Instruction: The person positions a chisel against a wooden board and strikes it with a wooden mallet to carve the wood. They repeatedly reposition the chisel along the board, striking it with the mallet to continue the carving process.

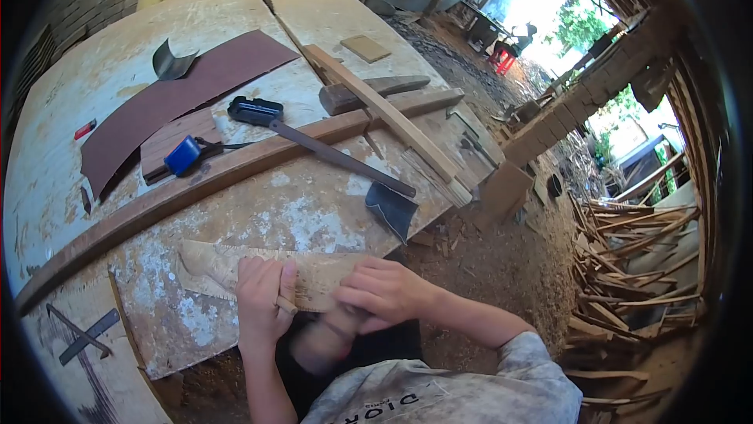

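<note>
A pale, flat, tapering piece (208, 263) with finely notched edges lies on the near edge of the table, under both hands. My left hand (263, 287) is closed on a thin wooden stick (287, 305), whose end pokes out below the fingers; its other end is hidden. Just to the right, my right hand (384, 292) is closed around a thick, brown, rounded wooden mallet (323, 339). Motion smears the mallet, and it hangs over my lap beside the left wrist.
A long curved wooden beam (235, 163) crosses the worn table (259, 212). Beyond lie brown sandpaper (125, 138), a blue tape measure (182, 156), a black case (255, 110), a wooden strip (384, 114) and a dark metal bar (345, 159). Scrap wood (635, 267) is piled right.
</note>
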Demonstrator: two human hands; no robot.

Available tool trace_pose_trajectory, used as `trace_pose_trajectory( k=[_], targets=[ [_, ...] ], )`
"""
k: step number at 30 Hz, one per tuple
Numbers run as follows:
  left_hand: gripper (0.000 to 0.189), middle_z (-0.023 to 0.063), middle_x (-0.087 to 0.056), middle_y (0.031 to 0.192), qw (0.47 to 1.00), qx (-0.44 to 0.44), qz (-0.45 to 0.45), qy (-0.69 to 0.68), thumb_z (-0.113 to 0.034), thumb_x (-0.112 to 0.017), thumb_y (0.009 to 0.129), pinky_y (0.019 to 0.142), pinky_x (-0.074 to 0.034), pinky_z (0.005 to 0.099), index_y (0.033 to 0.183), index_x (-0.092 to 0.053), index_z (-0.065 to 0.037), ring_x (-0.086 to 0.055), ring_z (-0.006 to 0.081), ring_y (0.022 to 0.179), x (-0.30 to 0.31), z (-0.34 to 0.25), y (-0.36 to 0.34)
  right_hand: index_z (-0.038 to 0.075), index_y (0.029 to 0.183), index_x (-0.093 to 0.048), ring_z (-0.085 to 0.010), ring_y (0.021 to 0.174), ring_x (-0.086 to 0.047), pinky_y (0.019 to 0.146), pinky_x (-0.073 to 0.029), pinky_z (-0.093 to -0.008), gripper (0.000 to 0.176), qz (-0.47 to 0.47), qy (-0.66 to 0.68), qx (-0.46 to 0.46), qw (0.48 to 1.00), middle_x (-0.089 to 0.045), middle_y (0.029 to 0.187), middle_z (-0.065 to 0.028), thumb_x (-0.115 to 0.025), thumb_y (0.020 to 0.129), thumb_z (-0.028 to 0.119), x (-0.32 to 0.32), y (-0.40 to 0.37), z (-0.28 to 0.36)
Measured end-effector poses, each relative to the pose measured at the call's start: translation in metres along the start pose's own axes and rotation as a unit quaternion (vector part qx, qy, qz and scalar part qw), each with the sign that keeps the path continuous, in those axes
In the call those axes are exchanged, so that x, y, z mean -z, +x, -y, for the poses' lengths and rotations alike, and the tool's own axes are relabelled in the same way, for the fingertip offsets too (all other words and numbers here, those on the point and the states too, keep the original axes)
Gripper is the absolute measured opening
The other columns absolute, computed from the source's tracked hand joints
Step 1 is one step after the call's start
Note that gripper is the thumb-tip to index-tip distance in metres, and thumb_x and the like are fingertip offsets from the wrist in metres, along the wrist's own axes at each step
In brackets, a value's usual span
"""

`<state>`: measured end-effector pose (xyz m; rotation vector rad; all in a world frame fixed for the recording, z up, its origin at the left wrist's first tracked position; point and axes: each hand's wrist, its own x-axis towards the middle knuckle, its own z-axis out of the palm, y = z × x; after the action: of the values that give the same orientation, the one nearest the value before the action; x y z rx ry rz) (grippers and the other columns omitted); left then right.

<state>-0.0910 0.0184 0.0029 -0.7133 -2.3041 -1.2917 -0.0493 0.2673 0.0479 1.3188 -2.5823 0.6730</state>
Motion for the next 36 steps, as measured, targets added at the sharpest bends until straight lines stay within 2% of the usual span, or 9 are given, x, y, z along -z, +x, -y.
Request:
trace_pose_trajectory(
  k=[4,7,11,18,22,27,30,31,36],
  targets=[
    [0.031,0.0138,-0.049,0.069,1.000,-0.001,0.002,0.005,-0.009,-0.068,0.100,0.070,-0.038,0.0453,0.074,-0.052,-0.003,-0.049,0.0341,0.067,0.003,0.001,0.000,0.006,0.140,-0.056,-0.0302,0.096,-0.068,0.091,-0.055,-0.0433,0.064,0.004,-0.007,0.050,0.999,-0.066,0.110,-0.0100,-0.078,0.090,0.041,0.004,0.001,0.007],
    [0.033,0.0134,-0.049,0.067,1.000,0.006,0.004,0.001,-0.009,-0.070,0.099,0.069,-0.038,0.0449,0.072,-0.052,-0.003,-0.049,0.0335,0.066,0.002,0.000,-0.001,0.007,0.136,-0.057,-0.0308,0.094,-0.066,0.090,-0.053,-0.0438,0.061,-0.063,0.010,0.112,0.992,-0.066,0.111,-0.0098,-0.079,0.089,0.040,0.003,0.004,0.014],
    [0.036,0.0127,-0.049,0.064,1.000,0.007,-0.007,0.018,-0.009,-0.073,0.097,0.069,-0.038,0.0442,0.069,-0.051,-0.004,-0.049,0.0332,0.064,-0.003,0.000,0.000,0.008,0.127,-0.058,-0.0290,0.090,-0.067,0.090,-0.052,-0.0439,0.052,0.006,0.044,-0.068,0.997,-0.068,0.115,-0.0087,-0.079,0.091,0.040,0.005,0.009,0.006],
    [0.037,0.0118,-0.048,0.061,1.000,0.006,-0.009,0.013,-0.009,-0.074,0.096,0.068,-0.038,0.0429,0.067,-0.051,-0.005,-0.048,0.0322,0.060,-0.003,-0.001,0.001,0.009,0.123,-0.061,-0.0277,0.092,-0.066,0.092,-0.052,-0.0438,0.044,-0.073,-0.003,0.090,0.993,-0.067,0.107,-0.0069,-0.079,0.088,0.029,0.003,0.009,0.008],
    [0.037,0.0121,-0.049,0.061,1.000,0.008,-0.019,0.008,-0.008,-0.073,0.096,0.068,-0.038,0.0429,0.066,-0.051,-0.005,-0.048,0.0323,0.060,-0.002,0.001,0.003,0.011,0.118,-0.064,-0.0244,0.094,-0.067,0.095,-0.051,-0.0426,0.045,0.007,0.019,-0.082,0.996,-0.066,0.104,-0.0060,-0.083,0.080,0.028,0.007,0.010,0.011],
    [0.036,0.0124,-0.050,0.062,1.000,0.019,-0.002,0.021,-0.008,-0.074,0.095,0.068,-0.038,0.0431,0.066,-0.052,-0.005,-0.049,0.0326,0.060,-0.001,0.000,0.002,0.008,0.125,-0.062,-0.0259,0.091,-0.068,0.095,-0.049,-0.0447,0.057,-0.083,0.025,0.099,0.991,-0.070,0.107,-0.0069,-0.085,0.081,0.035,0.004,0.009,0.011],
    [0.036,0.0124,-0.050,0.062,1.000,0.012,-0.016,0.016,-0.007,-0.074,0.095,0.068,-0.038,0.0431,0.066,-0.052,-0.006,-0.049,0.0327,0.060,-0.002,0.000,0.003,0.008,0.120,-0.066,-0.0225,0.087,-0.069,0.090,-0.050,-0.0413,0.045,0.007,0.001,-0.056,0.998,-0.070,0.109,-0.0066,-0.081,0.087,0.035,0.005,0.010,0.001],
    [0.036,0.0125,-0.050,0.062,1.000,0.009,-0.023,0.015,-0.007,-0.074,0.095,0.069,-0.038,0.0431,0.066,-0.052,-0.005,-0.049,0.0328,0.060,-0.004,0.001,0.003,0.006,0.128,-0.062,-0.0228,0.099,-0.067,0.099,-0.048,-0.0415,0.061,0.031,0.003,-0.079,0.996,-0.066,0.113,-0.0073,-0.082,0.079,0.039,0.006,0.006,0.002],
    [0.035,0.0125,-0.049,0.062,1.000,0.019,-0.003,0.020,-0.006,-0.074,0.094,0.069,-0.038,0.0429,0.067,-0.051,-0.005,-0.049,0.0325,0.061,-0.001,0.001,0.002,0.008,0.121,-0.063,-0.0224,0.098,-0.067,0.096,-0.049,-0.0417,0.053,-0.073,-0.020,0.068,0.995,-0.066,0.109,-0.0059,-0.082,0.078,0.033,0.000,0.005,0.009]
  ],
)
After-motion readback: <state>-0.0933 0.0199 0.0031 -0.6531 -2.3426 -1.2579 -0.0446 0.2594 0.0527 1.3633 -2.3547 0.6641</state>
